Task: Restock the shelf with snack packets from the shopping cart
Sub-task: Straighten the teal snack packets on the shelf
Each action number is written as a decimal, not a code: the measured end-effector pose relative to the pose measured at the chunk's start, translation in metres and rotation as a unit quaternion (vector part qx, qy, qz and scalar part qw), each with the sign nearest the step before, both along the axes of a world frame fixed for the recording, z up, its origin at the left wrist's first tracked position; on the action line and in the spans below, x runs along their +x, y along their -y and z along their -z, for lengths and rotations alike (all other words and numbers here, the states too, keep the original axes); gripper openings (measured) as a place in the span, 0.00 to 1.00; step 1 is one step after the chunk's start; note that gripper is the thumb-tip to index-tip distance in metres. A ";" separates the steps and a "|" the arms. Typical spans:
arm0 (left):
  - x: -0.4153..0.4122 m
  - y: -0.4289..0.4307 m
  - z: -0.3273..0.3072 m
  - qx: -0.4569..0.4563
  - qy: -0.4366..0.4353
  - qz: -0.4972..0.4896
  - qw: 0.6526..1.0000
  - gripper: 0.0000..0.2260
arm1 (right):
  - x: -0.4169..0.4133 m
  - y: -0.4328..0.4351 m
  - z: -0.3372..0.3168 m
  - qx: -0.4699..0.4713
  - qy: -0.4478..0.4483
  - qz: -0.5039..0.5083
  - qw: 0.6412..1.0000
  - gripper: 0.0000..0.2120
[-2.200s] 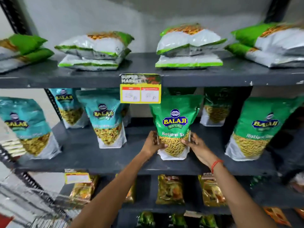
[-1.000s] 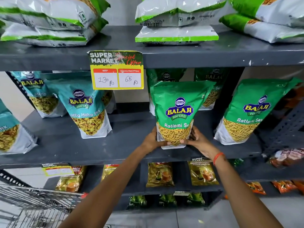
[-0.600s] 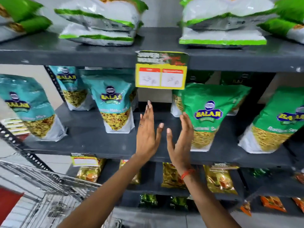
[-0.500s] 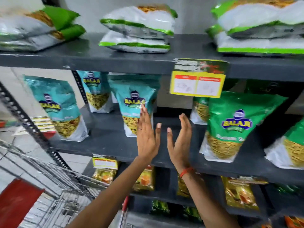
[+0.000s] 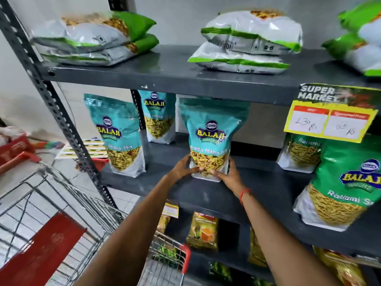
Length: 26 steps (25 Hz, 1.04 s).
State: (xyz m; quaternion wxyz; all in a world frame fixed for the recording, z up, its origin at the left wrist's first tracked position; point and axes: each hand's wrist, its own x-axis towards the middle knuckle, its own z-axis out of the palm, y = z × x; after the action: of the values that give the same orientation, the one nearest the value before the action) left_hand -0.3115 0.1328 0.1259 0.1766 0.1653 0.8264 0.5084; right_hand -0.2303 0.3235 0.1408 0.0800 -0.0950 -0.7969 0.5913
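Observation:
A teal Balaji Khatta Mitha Mix packet [image 5: 210, 133] stands upright on the middle shelf [image 5: 169, 182]. My left hand [image 5: 181, 168] grips its lower left edge and my right hand [image 5: 228, 174] grips its lower right edge. Two more teal packets [image 5: 119, 135] stand to its left and behind. A green Ratlami Sev packet [image 5: 342, 182] stands at the right front of the same shelf. The wire shopping cart [image 5: 68, 213] is at the lower left, beside the shelf.
White-and-green packets [image 5: 245, 42] lie stacked on the top shelf. A yellow price tag [image 5: 329, 118] hangs from its edge at the right. Tea packets [image 5: 203, 232] stand on the lower shelf. A perforated upright post [image 5: 53, 108] bounds the shelf at left. Red crates [image 5: 12, 147] sit far left.
My hands left the green Ratlami Sev packet, passed left with fingers apart, and now hold the teal packet by its base. The view has swung left toward the cart.

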 end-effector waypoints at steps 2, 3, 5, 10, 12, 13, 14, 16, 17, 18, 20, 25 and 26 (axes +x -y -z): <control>0.008 0.005 0.001 0.009 0.006 -0.007 1.000 0.52 | 0.005 0.004 0.006 -0.005 -0.013 0.013 1.000 0.39; 0.021 0.008 -0.005 0.016 0.001 -0.016 1.000 0.52 | 0.011 0.010 0.011 -0.009 -0.019 0.020 1.000 0.41; 0.043 0.020 -0.012 0.021 -0.009 -0.023 0.999 0.46 | 0.029 0.026 0.023 -0.014 -0.026 0.021 0.999 0.44; 0.067 0.034 -0.022 0.022 0.009 -0.001 1.000 0.31 | 0.047 0.042 0.029 0.006 -0.026 0.028 0.999 0.43; 0.076 0.031 -0.032 0.034 -0.011 -0.009 0.999 0.35 | 0.057 0.050 0.018 0.039 -0.030 0.086 0.995 0.45; 0.081 0.031 -0.036 0.033 -0.041 -0.036 0.998 0.38 | 0.065 0.058 0.010 0.066 -0.062 0.131 0.987 0.45; 0.086 0.032 -0.041 0.028 -0.095 -0.077 0.992 0.39 | 0.073 0.071 0.001 0.099 -0.130 0.167 0.972 0.43; 0.095 0.042 -0.049 0.026 -0.223 -0.146 0.964 0.38 | 0.080 0.104 -0.016 0.159 -0.268 0.173 0.934 0.33; 0.098 0.049 -0.051 0.031 -0.275 -0.176 0.945 0.37 | 0.078 0.121 -0.024 0.172 -0.306 0.148 0.925 0.29; 0.097 0.060 -0.051 0.037 -0.309 -0.211 0.927 0.37 | 0.069 0.141 -0.026 0.174 -0.322 0.115 0.924 0.26; 0.086 0.089 -0.047 0.053 -0.325 -0.299 0.896 0.36 | 0.046 0.180 -0.030 0.151 -0.302 0.048 0.940 0.22; 0.032 0.174 -0.021 0.060 -0.157 -0.387 0.906 0.41 | -0.044 0.238 -0.005 0.052 -0.068 -0.084 0.993 0.28; 0.026 0.184 -0.017 0.064 -0.128 -0.373 0.917 0.41 | -0.059 0.241 0.000 0.041 -0.024 -0.098 0.994 0.30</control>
State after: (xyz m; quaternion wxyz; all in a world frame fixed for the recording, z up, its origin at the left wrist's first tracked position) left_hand -0.2857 -0.0513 0.1433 -0.1437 -0.0803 0.8091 0.5641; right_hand -0.2890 0.0824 0.1404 0.0449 0.0010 -0.8234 0.5656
